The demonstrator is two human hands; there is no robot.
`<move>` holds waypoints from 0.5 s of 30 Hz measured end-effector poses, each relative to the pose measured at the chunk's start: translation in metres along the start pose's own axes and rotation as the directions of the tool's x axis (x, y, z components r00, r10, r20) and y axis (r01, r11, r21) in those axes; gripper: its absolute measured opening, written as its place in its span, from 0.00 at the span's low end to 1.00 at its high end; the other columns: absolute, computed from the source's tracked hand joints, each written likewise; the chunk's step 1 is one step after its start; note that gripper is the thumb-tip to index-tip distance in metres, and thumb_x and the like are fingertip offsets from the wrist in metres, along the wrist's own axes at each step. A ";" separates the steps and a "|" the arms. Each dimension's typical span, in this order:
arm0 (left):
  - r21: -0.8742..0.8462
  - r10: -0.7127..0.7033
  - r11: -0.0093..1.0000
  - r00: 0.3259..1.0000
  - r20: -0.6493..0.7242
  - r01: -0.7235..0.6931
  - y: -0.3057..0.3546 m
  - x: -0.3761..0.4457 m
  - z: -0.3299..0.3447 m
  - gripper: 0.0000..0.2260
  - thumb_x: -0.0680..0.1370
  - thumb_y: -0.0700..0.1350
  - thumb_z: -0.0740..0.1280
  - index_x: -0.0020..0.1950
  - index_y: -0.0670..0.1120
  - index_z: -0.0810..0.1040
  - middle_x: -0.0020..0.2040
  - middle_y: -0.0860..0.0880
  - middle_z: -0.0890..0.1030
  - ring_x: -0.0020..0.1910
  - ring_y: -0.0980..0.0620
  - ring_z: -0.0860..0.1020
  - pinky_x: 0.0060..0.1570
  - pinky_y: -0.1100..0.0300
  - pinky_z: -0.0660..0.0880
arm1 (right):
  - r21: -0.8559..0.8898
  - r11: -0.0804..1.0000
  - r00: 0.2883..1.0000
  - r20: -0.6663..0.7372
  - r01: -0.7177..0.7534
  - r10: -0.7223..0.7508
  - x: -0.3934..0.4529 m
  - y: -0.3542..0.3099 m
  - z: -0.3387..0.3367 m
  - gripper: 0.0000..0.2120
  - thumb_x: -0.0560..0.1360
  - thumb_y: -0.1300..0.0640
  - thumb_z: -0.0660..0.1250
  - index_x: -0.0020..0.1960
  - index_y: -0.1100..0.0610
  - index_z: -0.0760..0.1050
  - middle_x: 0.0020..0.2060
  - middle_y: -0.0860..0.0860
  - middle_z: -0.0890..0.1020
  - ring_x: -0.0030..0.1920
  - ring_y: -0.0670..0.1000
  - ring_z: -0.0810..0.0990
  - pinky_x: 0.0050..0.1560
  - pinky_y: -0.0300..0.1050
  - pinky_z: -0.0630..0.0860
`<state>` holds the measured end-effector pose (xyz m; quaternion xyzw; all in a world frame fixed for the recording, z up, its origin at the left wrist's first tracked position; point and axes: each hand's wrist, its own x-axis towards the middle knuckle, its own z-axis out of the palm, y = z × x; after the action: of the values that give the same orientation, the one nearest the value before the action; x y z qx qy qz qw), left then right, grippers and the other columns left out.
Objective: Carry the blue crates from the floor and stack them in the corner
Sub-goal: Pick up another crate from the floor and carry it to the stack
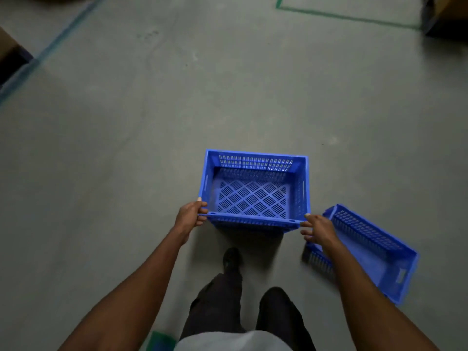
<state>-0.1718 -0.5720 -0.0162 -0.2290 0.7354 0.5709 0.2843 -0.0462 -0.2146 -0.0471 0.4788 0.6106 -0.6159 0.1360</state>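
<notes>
An empty blue perforated crate (255, 158) is held out in front of me, above the grey floor, its open top facing up. My left hand (190, 215) grips its near left corner. My right hand (317, 228) grips its near right corner with thumb on the rim. A second blue crate (374, 252) lies on the floor to my lower right, partly behind my right forearm.
Bare grey concrete floor (177, 110) stretches ahead. A blue floor line (50, 49) runs at the left, a green line (349, 17) at the top right. Dark objects sit at the far left edge (10, 64) and top right corner (445, 19). My legs and a shoe (231, 258) are below.
</notes>
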 end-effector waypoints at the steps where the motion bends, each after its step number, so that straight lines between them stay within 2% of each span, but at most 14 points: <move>1: 0.029 -0.013 0.999 1.000 -0.005 0.013 0.006 0.022 0.000 0.15 0.84 0.52 0.60 0.54 0.43 0.80 0.42 0.46 0.81 0.33 0.51 0.75 0.34 0.60 0.73 | -0.027 1.000 1.000 -0.010 -0.013 0.013 0.016 -0.006 0.005 0.15 0.81 0.52 0.63 0.63 0.62 0.73 0.52 0.60 0.81 0.38 0.56 0.79 0.31 0.45 0.73; 4: 0.112 -0.052 0.992 0.998 -0.024 0.054 0.014 0.089 0.003 0.14 0.84 0.51 0.61 0.54 0.42 0.80 0.43 0.45 0.79 0.34 0.50 0.73 0.35 0.59 0.71 | -0.107 0.992 0.997 -0.056 -0.061 0.055 0.066 -0.016 0.014 0.13 0.82 0.52 0.63 0.61 0.60 0.73 0.54 0.59 0.80 0.40 0.55 0.79 0.36 0.47 0.74; 7: 0.304 -0.029 0.951 0.997 -0.074 0.050 0.005 0.158 0.006 0.16 0.82 0.55 0.62 0.53 0.44 0.81 0.51 0.45 0.83 0.46 0.44 0.80 0.48 0.53 0.76 | -0.198 0.977 0.991 -0.119 -0.084 0.061 0.127 -0.019 0.017 0.14 0.81 0.51 0.64 0.61 0.60 0.75 0.54 0.60 0.81 0.42 0.57 0.80 0.45 0.53 0.79; 9: 0.381 -0.018 0.923 0.994 -0.108 0.058 -0.005 0.202 0.009 0.16 0.81 0.55 0.64 0.57 0.43 0.80 0.55 0.44 0.82 0.55 0.42 0.80 0.54 0.52 0.75 | -0.306 0.947 0.981 -0.190 -0.093 0.035 0.170 -0.017 0.018 0.20 0.80 0.50 0.66 0.67 0.60 0.72 0.56 0.60 0.80 0.52 0.62 0.81 0.54 0.57 0.78; 11: 0.444 0.002 0.894 0.988 -0.156 0.068 -0.017 0.245 0.016 0.21 0.81 0.54 0.65 0.67 0.41 0.76 0.63 0.41 0.79 0.63 0.41 0.77 0.62 0.51 0.73 | -0.387 0.918 0.967 -0.255 -0.084 -0.019 0.211 -0.016 0.019 0.29 0.78 0.49 0.68 0.74 0.61 0.66 0.65 0.61 0.76 0.65 0.64 0.75 0.63 0.57 0.73; 12: 0.473 0.011 0.878 0.984 -0.178 0.076 -0.023 0.262 0.020 0.24 0.80 0.55 0.65 0.70 0.41 0.73 0.67 0.39 0.76 0.65 0.40 0.75 0.66 0.49 0.71 | -0.402 0.912 0.958 -0.284 -0.085 -0.036 0.229 -0.015 0.020 0.33 0.77 0.48 0.68 0.76 0.60 0.63 0.69 0.62 0.73 0.68 0.64 0.73 0.66 0.59 0.72; 14: 0.482 0.016 0.872 0.980 -0.198 0.083 -0.034 0.290 0.028 0.24 0.80 0.55 0.64 0.71 0.42 0.72 0.67 0.39 0.76 0.65 0.39 0.75 0.66 0.47 0.71 | -0.415 0.904 0.952 -0.306 -0.106 -0.029 0.254 -0.014 0.021 0.35 0.77 0.46 0.67 0.78 0.60 0.61 0.72 0.62 0.71 0.69 0.65 0.72 0.66 0.61 0.71; 15: 0.457 0.006 0.885 0.981 -0.196 0.086 -0.037 0.298 0.033 0.23 0.81 0.56 0.63 0.69 0.42 0.73 0.65 0.40 0.77 0.62 0.39 0.77 0.63 0.47 0.73 | -0.421 0.900 0.956 -0.292 -0.112 -0.018 0.264 -0.012 0.022 0.33 0.79 0.46 0.66 0.77 0.61 0.63 0.71 0.62 0.72 0.68 0.65 0.73 0.65 0.59 0.73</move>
<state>-0.3610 -0.5526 -0.2513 -0.2235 0.8694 0.3480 0.2703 -0.1974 -0.1208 -0.2442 0.5359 0.7335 -0.3848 0.1635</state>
